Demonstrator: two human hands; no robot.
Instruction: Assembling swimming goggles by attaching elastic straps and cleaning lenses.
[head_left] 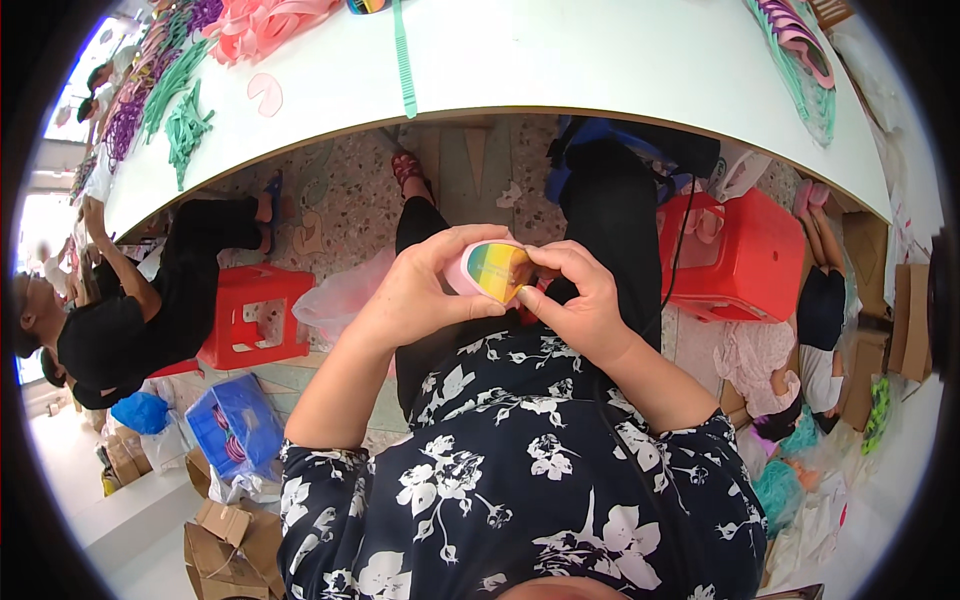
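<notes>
On the person's side of the white table [520, 70], clear of its edge, the pink piece [457, 278] with a rainbow-striped face [491, 269] lies between the hands; the left hand [408, 290] grips its left side; the right hand [588, 305] pinches the striped right edge, thumb against forefinger; neither hand is nearer; covering fingers leave its long axis unclear.

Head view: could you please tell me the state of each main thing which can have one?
Left hand: holding the pink piece with multicoloured face
Right hand: pinching that piece's right edge
Pink piece with multicoloured face: held in both hands
Green strap: uncoiled on the white table
Blue crate: open, with things inside
</notes>
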